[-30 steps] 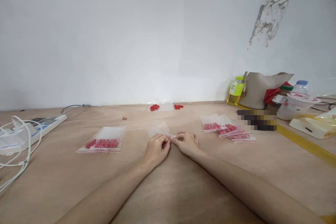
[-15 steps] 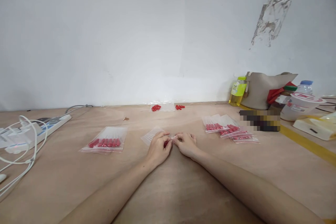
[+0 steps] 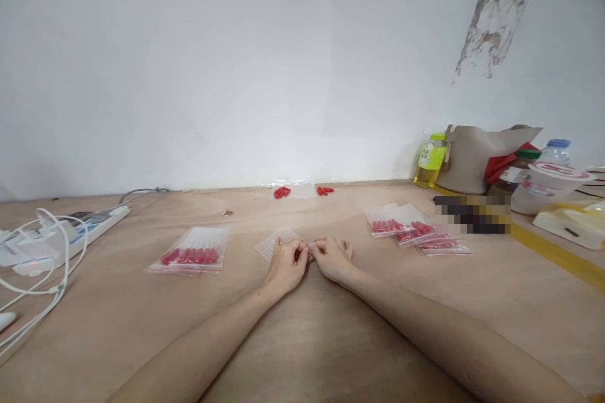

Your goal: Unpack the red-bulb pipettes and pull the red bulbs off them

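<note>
My left hand point(image 3: 286, 263) and my right hand point(image 3: 332, 257) meet at the middle of the wooden table point(image 3: 302, 340), both pinched on the edge of a small clear zip bag point(image 3: 273, 242) with red pieces inside. The bag lies flat under the left fingers and sticks out to the left of them. A filled bag of red pieces point(image 3: 191, 252) lies to the left, apart from my hands. A stack of filled bags point(image 3: 416, 233) lies to the right.
Loose red pieces point(image 3: 280, 191) and a few more red pieces point(image 3: 325, 189) lie by the wall. A power strip with white cables point(image 3: 51, 239) is at the left. A yellow bottle point(image 3: 430, 160), a beige bag point(image 3: 477, 157), a white cup point(image 3: 543, 186) and a water bottle point(image 3: 555, 151) stand at the right.
The clear bag has gone from raised behind my left hand to lying flat on the table. My hands stay together, pinching its edge. The view shifted slightly.
</note>
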